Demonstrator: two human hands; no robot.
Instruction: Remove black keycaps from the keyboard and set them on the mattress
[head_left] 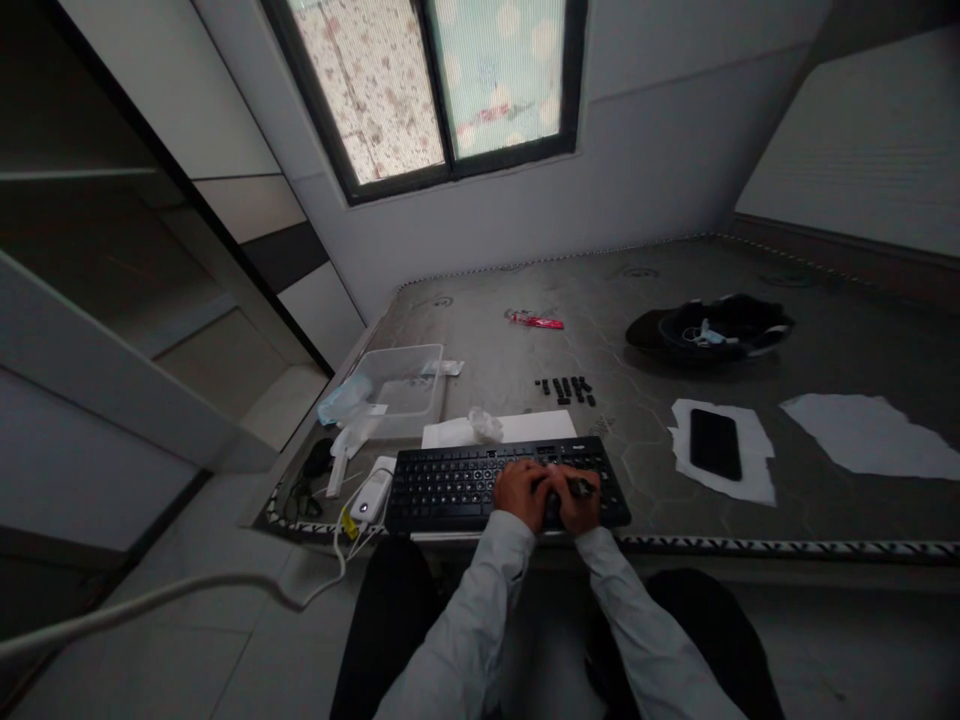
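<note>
A black keyboard [442, 488] lies along the near edge of the mattress, with some key places on its right part covered by my hands. My left hand [520, 493] rests over the right half of the keys, fingers bent and pressed together; what they pinch, if anything, is hidden. Close against it, my right hand [576, 508] is closed around a small dark tool [583, 487], whose kind I cannot make out. The fingertips of both hands meet at the keys. Several loose black keycaps [566, 388] lie in short rows behind the keyboard.
Behind the keyboard are white paper [540, 425] and crumpled clear plastic [486, 425]. A clear plastic box [405, 390], a white power strip [373, 495] and cables are left. A red-handled item [541, 322], a dark cap [705, 335] and a phone [715, 443] on paper lie beyond.
</note>
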